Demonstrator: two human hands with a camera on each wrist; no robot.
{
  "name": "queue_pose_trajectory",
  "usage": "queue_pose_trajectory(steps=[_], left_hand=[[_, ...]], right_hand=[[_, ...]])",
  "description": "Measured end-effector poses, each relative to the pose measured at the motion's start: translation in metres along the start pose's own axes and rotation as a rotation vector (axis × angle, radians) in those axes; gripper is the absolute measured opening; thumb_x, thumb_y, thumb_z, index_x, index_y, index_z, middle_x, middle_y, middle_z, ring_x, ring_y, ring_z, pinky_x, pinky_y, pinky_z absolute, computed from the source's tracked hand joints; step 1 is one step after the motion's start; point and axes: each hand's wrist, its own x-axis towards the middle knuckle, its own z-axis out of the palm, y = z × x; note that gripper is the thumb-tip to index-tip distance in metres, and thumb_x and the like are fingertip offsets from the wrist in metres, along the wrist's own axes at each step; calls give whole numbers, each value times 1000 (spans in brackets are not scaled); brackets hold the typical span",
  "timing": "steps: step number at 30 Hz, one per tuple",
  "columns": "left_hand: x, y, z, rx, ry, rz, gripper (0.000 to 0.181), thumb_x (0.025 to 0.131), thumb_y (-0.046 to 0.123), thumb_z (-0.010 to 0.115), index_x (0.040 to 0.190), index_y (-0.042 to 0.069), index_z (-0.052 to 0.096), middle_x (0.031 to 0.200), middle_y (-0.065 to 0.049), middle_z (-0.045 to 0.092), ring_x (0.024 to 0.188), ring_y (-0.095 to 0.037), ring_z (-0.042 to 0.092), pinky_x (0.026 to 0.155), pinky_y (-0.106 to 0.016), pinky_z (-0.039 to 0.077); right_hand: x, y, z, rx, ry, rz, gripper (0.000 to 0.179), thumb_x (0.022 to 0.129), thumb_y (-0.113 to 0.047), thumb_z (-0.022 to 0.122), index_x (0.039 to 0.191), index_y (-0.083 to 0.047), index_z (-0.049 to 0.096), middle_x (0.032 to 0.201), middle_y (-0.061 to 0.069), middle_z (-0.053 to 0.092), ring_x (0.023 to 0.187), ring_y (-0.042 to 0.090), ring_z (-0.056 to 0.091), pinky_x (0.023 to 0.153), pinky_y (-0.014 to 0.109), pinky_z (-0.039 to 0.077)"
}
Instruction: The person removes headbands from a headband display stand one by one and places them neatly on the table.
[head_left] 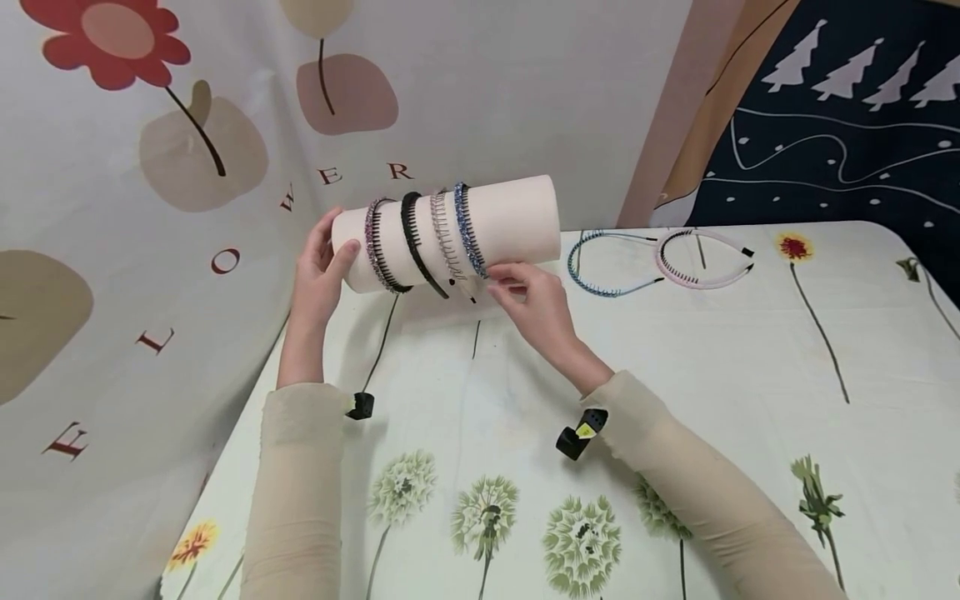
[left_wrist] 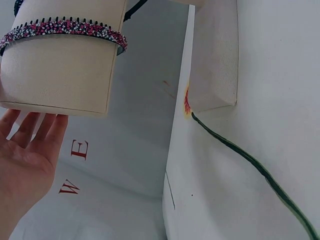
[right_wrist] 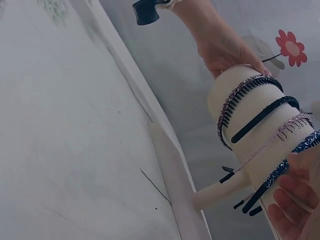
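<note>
A pale, cream-coloured headband stand (head_left: 517, 218) with a cylindrical roll lies tilted, its right end higher. My left hand (head_left: 315, 275) grips the roll's left end, thumb in front. Around the roll sit a pink-and-silver beaded headband (left_wrist: 65, 29), a black headband (head_left: 409, 229), a thin pink toothed headband (head_left: 441, 233) and a blue glitter headband (head_left: 467, 229). At the lower front end of the blue one, my right hand (head_left: 536, 304) pinches with thumb and fingertips. The right wrist view shows the fingers (right_wrist: 292, 197) beside that band, partly cut off by the frame.
Beneath the roll, a post (right_wrist: 220, 192) joins a flat base (right_wrist: 172, 175). On the table to the right lie a light blue headband (head_left: 600, 292) and a pale pink headband (head_left: 708, 285). A printed cloth (head_left: 750, 350) covers the table, and a hanging curtain (head_left: 525, 83) stands behind.
</note>
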Motion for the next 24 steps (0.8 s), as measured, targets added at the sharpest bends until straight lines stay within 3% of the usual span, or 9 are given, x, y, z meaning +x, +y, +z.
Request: queue_pose_trajectory(steps=[10, 24], left_hand=[[0, 0, 0, 17, 2, 8, 62, 96, 30, 64, 153, 24, 40, 156, -2, 41, 141, -16, 42, 117, -39, 38], [0, -1, -1, 7, -6, -1, 63, 97, 28, 63, 154, 22, 37, 157, -4, 40, 139, -15, 43, 116, -38, 38]], right_hand=[[0, -2, 6, -44, -38, 25, 25, 96, -17, 67, 119, -7, 69, 120, 8, 70, 116, 22, 65, 100, 36, 54], [0, -1, 7, -10, -90, 32, 26, 95, -8, 63, 120, -9, 66, 125, 7, 70, 123, 26, 59, 107, 45, 47]])
